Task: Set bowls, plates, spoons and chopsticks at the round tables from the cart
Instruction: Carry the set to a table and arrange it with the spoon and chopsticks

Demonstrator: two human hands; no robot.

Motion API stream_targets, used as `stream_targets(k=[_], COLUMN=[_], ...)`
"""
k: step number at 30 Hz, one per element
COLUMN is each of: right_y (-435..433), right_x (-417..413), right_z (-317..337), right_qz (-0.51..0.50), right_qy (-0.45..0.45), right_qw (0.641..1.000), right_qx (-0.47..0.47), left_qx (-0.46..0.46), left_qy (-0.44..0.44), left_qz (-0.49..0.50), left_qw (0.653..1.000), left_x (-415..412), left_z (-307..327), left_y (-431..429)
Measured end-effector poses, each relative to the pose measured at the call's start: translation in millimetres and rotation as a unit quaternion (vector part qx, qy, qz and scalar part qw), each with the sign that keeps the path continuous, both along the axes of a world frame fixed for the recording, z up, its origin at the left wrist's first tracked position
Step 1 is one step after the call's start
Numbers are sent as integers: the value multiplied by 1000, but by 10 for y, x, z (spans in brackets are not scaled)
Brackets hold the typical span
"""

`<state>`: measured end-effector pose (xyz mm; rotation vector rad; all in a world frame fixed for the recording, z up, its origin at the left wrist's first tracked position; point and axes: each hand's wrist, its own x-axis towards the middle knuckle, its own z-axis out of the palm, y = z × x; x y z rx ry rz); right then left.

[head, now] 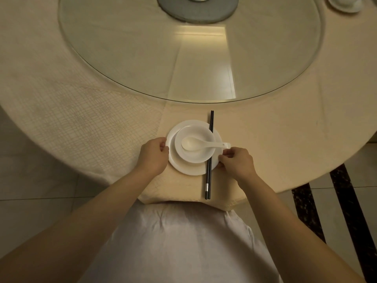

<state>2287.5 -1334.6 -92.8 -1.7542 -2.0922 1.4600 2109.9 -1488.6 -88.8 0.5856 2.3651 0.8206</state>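
Note:
A white plate [189, 169] lies on the beige tablecloth near the table's front edge. On it stands a white bowl [194, 156] with a white spoon [195, 144] inside, handle pointing right. A pair of black chopsticks [208, 180] lies across the plate's right side, running from front to back. My left hand [154, 158] pinches the plate's left rim. My right hand [236, 161] pinches the plate's right rim, just below the spoon handle's end.
The round table [81, 111] carries a large glass turntable [183, 58] on a grey hub. Another white place setting [344, 4] sits at the far right. Tiled floor with dark stripes [344, 201] shows to the right.

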Motion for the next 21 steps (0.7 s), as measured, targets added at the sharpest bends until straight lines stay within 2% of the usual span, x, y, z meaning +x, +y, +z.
stream_targets(k=[4,8,10,15,21], right_y=[47,135,186,159,-211], right_x=[47,163,152,-194,-733], right_z=[92,338,535,1233,2277], right_qz=[45,151,185,267,340], right_qy=[-50,-185,-214,-197,-122], right_qw=[998,962,940,902,861], right_qx=[13,133,193,277,359], left_qx=[-13,-55,-64,-92,-110], left_qy=[-5,27,50,105,244], left_qz=[-21,-76,-96,-141,-135], left_qw=[1000,995,992,980,954], left_x=[-68,-221,-294,-463,-632], left_z=[69,290,473,1138,2169], left_y=[-37,-111,-140,-238,-696])
